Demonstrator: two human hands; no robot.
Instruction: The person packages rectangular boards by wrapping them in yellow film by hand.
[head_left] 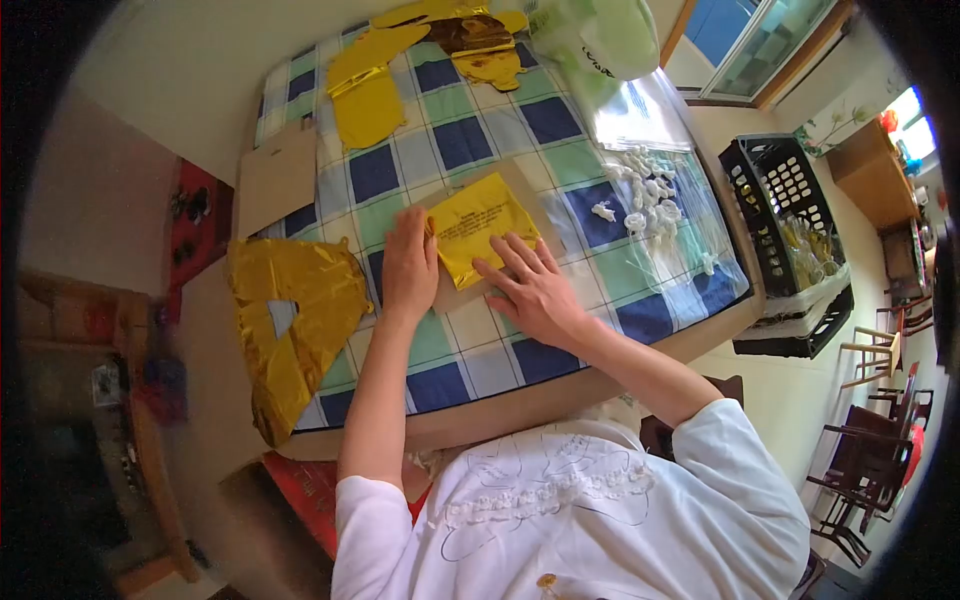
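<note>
A folded gold foil balloon (478, 225) with dark printed text lies on a piece of brown cardboard (458, 296) in front of me. At the balloon's left edge rests my left hand (408, 268), its fingers stretched out. My right hand (535, 290) lies on the balloon's lower right part with fingers spread, pressing it flat. An unfolded gold foil balloon (300, 325) with a hole in it hangs over the table's left edge. Farther back, more flat gold foil balloons (368, 100) lie spread out.
The checked cloth (465, 145) covers the table. At left lies a cardboard sheet (280, 175). On the right are clear plastic bags (640, 115) and white ribbon bundles (655, 200). A black crate (785, 190) stands beyond the right edge, with wooden chairs (870, 450) farther off.
</note>
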